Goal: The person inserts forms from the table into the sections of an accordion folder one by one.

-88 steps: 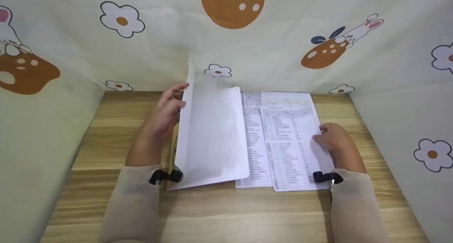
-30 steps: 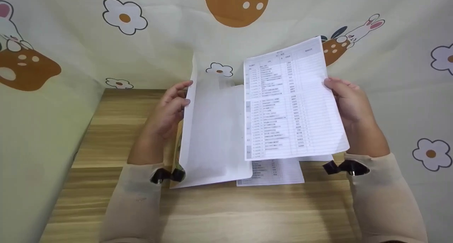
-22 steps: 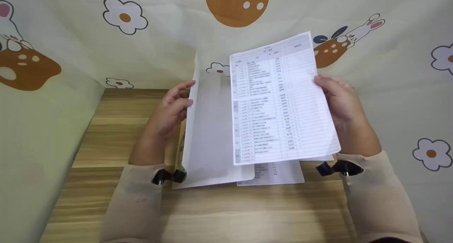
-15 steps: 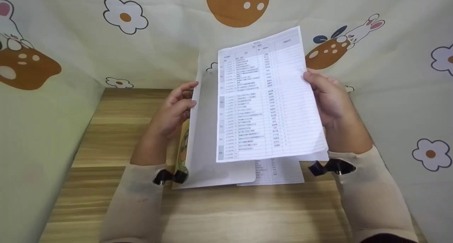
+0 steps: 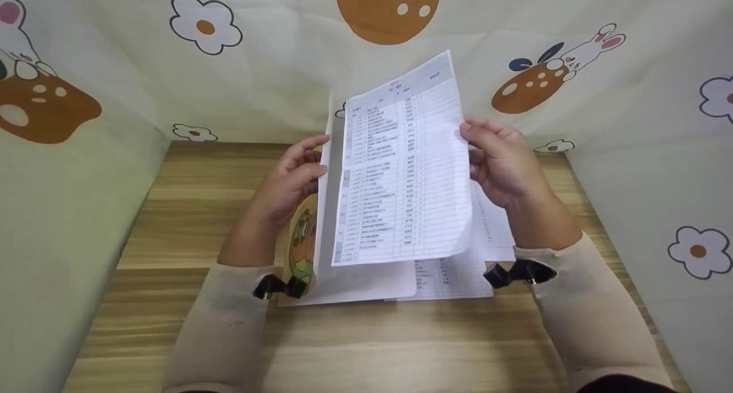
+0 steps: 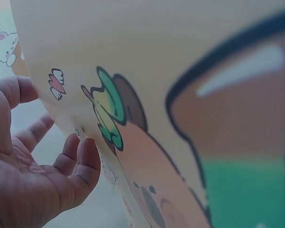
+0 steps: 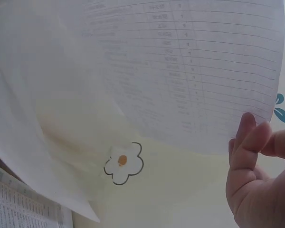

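My left hand (image 5: 292,181) pinches the left edge of a paper folder (image 5: 366,284), white inside, with that side raised. Its cartoon-printed outside (image 6: 156,171) faces the left wrist camera. With thumb and fingers my right hand (image 5: 501,161) pinches the right edge of a printed table sheet (image 5: 395,181). This sheet is held up and tilted, its left edge close beside the folder's raised side, and it hides most of the folder's inside. In the right wrist view the sheet's lines (image 7: 218,71) show above the right hand's fingers.
Further printed sheets (image 5: 464,278) lie on the wooden table (image 5: 366,347), partly under the folder's right side. Another sheet (image 5: 495,227) lies below my right hand. A patterned cloth (image 5: 275,66) walls the table at the back and sides.
My right hand has lifted the printed sheet off the table and carried it left across the folder. My left hand has shifted slightly right, and the folder's raised side stands steeper.
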{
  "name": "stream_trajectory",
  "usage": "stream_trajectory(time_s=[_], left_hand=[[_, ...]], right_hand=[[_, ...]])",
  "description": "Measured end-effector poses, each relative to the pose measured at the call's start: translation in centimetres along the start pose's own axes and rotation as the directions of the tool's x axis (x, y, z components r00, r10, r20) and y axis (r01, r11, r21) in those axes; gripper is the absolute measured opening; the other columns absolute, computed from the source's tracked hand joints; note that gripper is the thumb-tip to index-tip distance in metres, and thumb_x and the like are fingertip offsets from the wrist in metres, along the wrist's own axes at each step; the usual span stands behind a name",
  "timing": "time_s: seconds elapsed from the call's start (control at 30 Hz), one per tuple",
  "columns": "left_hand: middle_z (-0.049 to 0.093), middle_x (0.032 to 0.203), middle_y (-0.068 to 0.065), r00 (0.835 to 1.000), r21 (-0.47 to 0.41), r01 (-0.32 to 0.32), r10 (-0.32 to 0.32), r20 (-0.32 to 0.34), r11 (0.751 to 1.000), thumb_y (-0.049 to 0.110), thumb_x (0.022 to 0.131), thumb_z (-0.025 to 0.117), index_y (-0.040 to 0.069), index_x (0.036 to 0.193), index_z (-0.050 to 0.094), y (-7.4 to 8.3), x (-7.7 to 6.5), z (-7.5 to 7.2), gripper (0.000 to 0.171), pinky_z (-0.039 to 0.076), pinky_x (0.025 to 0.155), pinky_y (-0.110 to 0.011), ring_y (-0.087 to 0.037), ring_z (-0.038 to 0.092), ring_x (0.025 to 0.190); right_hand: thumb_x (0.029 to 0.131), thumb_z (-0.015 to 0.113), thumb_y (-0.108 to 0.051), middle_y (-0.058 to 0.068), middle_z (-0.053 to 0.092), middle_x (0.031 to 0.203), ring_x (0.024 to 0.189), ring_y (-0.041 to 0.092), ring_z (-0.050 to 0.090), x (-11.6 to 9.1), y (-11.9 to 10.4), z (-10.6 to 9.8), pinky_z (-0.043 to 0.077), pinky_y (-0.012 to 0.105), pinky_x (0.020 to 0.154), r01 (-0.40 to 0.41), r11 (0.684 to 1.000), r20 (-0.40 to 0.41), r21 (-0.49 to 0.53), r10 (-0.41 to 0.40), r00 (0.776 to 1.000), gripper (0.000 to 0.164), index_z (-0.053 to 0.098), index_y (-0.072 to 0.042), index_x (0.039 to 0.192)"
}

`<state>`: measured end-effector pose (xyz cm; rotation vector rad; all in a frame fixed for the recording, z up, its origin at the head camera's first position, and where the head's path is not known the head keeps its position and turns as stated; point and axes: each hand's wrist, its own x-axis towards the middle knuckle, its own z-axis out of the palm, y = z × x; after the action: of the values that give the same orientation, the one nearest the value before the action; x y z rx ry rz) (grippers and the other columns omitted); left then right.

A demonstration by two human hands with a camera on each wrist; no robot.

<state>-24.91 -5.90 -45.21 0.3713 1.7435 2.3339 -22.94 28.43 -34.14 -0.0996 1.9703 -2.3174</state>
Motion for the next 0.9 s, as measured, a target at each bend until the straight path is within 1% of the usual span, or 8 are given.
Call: stream_trajectory(time_s=[0.07,0.13,0.27,0.33,0.6,0.77,0.9], left_hand=[[0.052,0.132,-0.019,1.0,-0.004,0.001,-0.001,0.003,1.0,0.003,0.101,0.055,0.01,0.159,0.046,-0.1,0.0,0.1,0.06,0.056,0.084,-0.028,-0.024,0.06,0.109],[0.052,0.132,-0.018,1.0,-0.003,0.0,0.0,0.006,1.0,0.003,0.101,0.056,0.009,0.16,0.046,-0.2,0.0,0.2,0.06,0.056,0.084,-0.028,-0.024,0.061,0.109],[0.051,0.133,-0.021,1.0,-0.01,-0.011,0.011,0.014,1.0,0.003,0.101,0.056,0.006,0.16,0.044,-0.3,0.1,0.2,0.061,0.057,0.084,-0.027,-0.026,0.062,0.109],[0.05,0.133,-0.022,1.0,-0.011,-0.014,0.014,0.015,1.0,0.002,0.1,0.057,0.005,0.159,0.044,-0.3,0.1,0.2,0.06,0.057,0.083,-0.027,-0.027,0.062,0.109],[0.047,0.139,-0.027,1.0,0.0,-0.008,0.008,0.012,1.0,0.003,0.101,0.057,0.009,0.158,0.048,-0.4,0.1,0.2,0.059,0.057,0.086,-0.029,-0.032,0.061,0.113],[0.043,0.144,-0.032,1.0,0.013,0.001,-0.002,0.012,1.0,0.006,0.101,0.058,0.015,0.156,0.052,-0.3,0.1,0.3,0.056,0.056,0.089,-0.031,-0.037,0.06,0.117],[0.042,0.145,-0.034,1.0,0.014,-0.002,0.002,0.01,1.0,0.006,0.1,0.059,0.015,0.156,0.053,-0.2,0.1,0.4,0.056,0.055,0.087,-0.029,-0.041,0.058,0.118]], right_hand=[[0.108,0.059,-0.015,0.001,0.08,0.098,0.068,0.012,0.074,0.1,0.2,0.2,0.052,0.017,0.054,-0.009,0.999,0.0,-0.031,0.009,1.0,0.022,0.077,-0.012,0.12],[0.108,0.059,-0.014,0.001,0.08,0.096,0.064,0.011,0.071,0.2,0.5,0.4,0.05,0.017,0.053,-0.028,0.999,-0.004,-0.038,0.028,1.0,0.021,0.077,-0.012,0.119],[0.107,0.061,-0.013,0.001,0.079,0.093,0.06,0.01,0.069,0.4,1.0,0.8,0.051,0.017,0.053,-0.062,0.998,-0.007,-0.025,0.062,0.998,0.019,0.076,-0.011,0.119],[0.106,0.062,-0.013,0.002,0.079,0.093,0.06,0.011,0.069,0.6,1.2,1.0,0.052,0.017,0.053,-0.074,0.997,0.005,-0.015,0.074,0.997,0.02,0.076,-0.009,0.12],[0.107,0.062,-0.016,0.0,0.077,0.093,0.06,0.011,0.068,1.2,2.3,2.0,0.053,0.018,0.055,-0.116,0.991,0.012,-0.059,0.117,0.993,0.021,0.073,-0.009,0.123],[0.107,0.064,-0.018,0.002,0.077,0.097,0.063,0.012,0.069,1.6,2.9,2.6,0.055,0.018,0.057,-0.139,0.987,0.025,-0.076,0.142,0.99,0.026,0.071,-0.005,0.128],[0.106,0.063,-0.017,0.004,0.078,0.1,0.065,0.012,0.07,1.8,3.4,3.2,0.056,0.018,0.058,-0.172,0.981,0.033,-0.088,0.175,0.984,0.027,0.071,-0.004,0.129]])
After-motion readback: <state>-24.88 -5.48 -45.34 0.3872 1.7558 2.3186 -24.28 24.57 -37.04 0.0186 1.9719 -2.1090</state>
